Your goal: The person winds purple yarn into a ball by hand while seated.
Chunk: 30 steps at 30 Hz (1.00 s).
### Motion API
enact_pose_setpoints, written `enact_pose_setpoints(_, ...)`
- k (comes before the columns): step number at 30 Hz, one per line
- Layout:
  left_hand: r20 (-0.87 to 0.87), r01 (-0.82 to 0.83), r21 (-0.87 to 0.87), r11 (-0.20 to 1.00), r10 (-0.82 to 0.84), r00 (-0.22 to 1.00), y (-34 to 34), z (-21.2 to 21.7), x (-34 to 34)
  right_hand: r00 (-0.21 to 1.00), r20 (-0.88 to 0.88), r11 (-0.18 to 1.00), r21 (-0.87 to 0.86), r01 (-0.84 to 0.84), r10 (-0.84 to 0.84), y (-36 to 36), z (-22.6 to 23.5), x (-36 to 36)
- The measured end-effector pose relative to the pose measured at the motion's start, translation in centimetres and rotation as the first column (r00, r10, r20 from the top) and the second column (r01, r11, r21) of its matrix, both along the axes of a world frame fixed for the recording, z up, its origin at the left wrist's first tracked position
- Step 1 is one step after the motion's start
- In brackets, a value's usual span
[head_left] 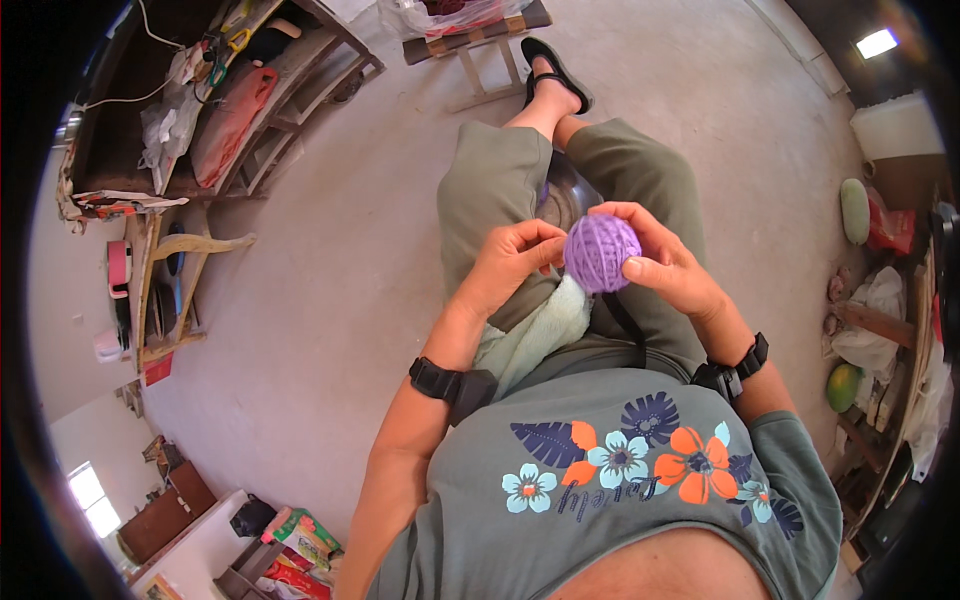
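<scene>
A ball of purple yarn (603, 254) is held in front of my lap, its strands wound in several directions. My right hand (672, 265) grips it from the right, thumb on the near side and fingers over the far side. At the ball's left edge, my left hand (520, 262) is closed in a pinch; whatever lies between those fingertips is too small to make out. Below the ball, a pale green cloth (540, 335) lies over my lap. Partly hidden behind the ball, a shiny dark rounded thing (566, 192) shows between my legs.
At the far left stands a wooden shelf unit (330, 75) with bags and scissors. A low wooden stand (480, 45) bearing a plastic bag is ahead. Along the right wall are a green gourd (854, 211), a green-yellow fruit (844, 386) and plastic bags (872, 325).
</scene>
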<state>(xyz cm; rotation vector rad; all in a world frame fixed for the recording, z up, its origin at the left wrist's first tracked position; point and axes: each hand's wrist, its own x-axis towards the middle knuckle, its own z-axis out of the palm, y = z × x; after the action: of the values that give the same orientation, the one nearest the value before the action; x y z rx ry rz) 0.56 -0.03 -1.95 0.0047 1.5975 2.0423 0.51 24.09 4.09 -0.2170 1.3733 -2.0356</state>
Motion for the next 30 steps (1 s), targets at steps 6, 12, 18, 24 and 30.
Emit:
enact_pose_setpoints(6, 0.004, 0.192, -0.12, 0.974, -0.193, 0.981, 0.3, 1.1, 0.3, 0.965, -0.092, 0.969, 0.005, 0.245, -0.244, -0.5, -0.4, -1.2)
enact_pose_setpoints(12, -0.021, 0.324, -0.126, 0.938, -0.329, 0.944, 0.2, 2.6, 0.7, 0.942, -0.25, 0.937, 0.212, 0.279, -0.224, -0.3, -1.9, -0.8)
enact_pose_setpoints(18, -0.173, 0.373, -0.052, 0.926, -0.377, 0.91, -0.9, 4.3, 0.9, 0.959, -0.274, 0.908, 0.38, 0.179, -0.075, -0.2, -1.4, -0.4)
enact_pose_setpoints(24, -0.133, 0.175, 0.058, 0.983, -0.166, 0.977, -1.2, 5.1, -1.1, 0.989, -0.018, 0.966, 0.216, -0.141, 0.148, 0.4, -1.2, 0.2)
enact_pose_setpoints(30, -0.013, 0.054, 0.015, 0.998, -0.053, 0.998, -0.1, 1.5, -0.5, 1.0, 0.022, 1.0, -0.02, -0.014, 0.015, 0.1, 0.1, 0.2)
